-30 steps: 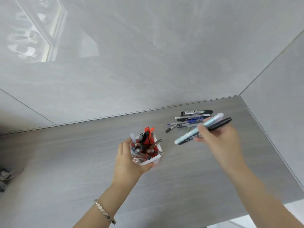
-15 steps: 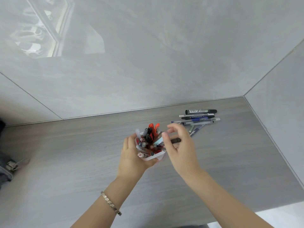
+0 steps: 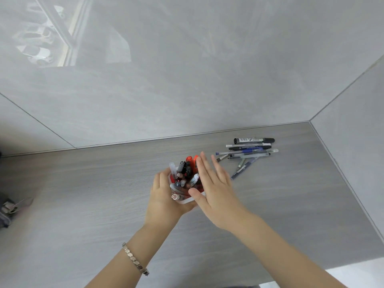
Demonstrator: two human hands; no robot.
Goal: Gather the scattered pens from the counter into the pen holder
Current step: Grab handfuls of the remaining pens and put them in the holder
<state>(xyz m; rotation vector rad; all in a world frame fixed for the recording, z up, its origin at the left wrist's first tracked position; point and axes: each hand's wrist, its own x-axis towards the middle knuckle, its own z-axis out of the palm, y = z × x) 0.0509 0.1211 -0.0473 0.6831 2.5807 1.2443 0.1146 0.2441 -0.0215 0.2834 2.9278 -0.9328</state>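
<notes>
A white and red pen holder (image 3: 188, 200) stands mid-counter, packed with several pens and markers (image 3: 185, 173). My left hand (image 3: 164, 196) wraps around its left side and grips it. My right hand (image 3: 216, 188) is flat and open just right of the holder, fingers spread, holding nothing; it hides the holder's right side. A pile of several loose pens (image 3: 248, 151) lies on the grey wood-grain counter (image 3: 83, 204) to the right, near the back wall, with a black marker (image 3: 254, 140) at its far edge.
Grey glossy walls close the counter at the back and right, meeting in a corner at the upper right. A dark object (image 3: 8, 208) sits at the counter's left edge. A white surface (image 3: 361, 271) shows at the lower right.
My right hand carried two pens from the pile to the holder, dropped them in, and now hangs open and empty beside it. My left hand has kept its grip on the holder.
</notes>
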